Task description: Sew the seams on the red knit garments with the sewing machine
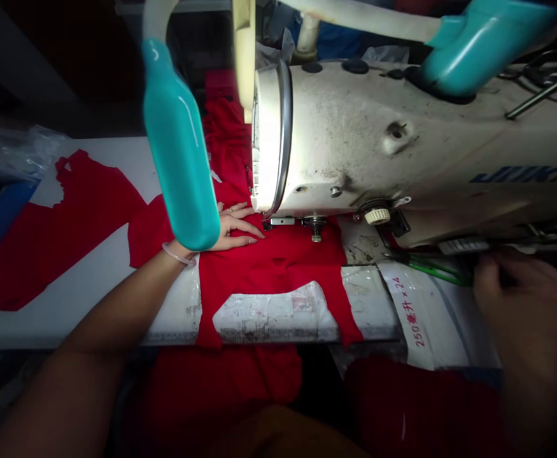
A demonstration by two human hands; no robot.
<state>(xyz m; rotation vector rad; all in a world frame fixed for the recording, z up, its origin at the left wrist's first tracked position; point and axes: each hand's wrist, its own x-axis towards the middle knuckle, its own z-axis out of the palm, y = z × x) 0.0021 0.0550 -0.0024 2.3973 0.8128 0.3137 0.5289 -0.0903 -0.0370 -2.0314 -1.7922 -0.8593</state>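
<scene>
My left hand [233, 228] lies flat with spread fingers on a red fabric piece [278, 261], just left of the presser foot. A ring and a pale bracelet [177, 254] show on that arm. The fabric runs under the head of the white sewing machine [349, 140], and its two strips hang toward the front table edge. My right hand [521, 299], dim and blurred, has curled fingers beside the machine's lever [463, 245]. Close to it lie green-handled thread snips [438, 270]. Whatever its fingers grip is too dark to make out.
Another red cut piece [68, 222] lies on the white table [116, 254] to the left. A teal lamp-like paddle [180, 152] hangs over my left wrist. Printed white card [416, 318] covers the right front edge. Red fabric [225, 375] also lies below the table edge.
</scene>
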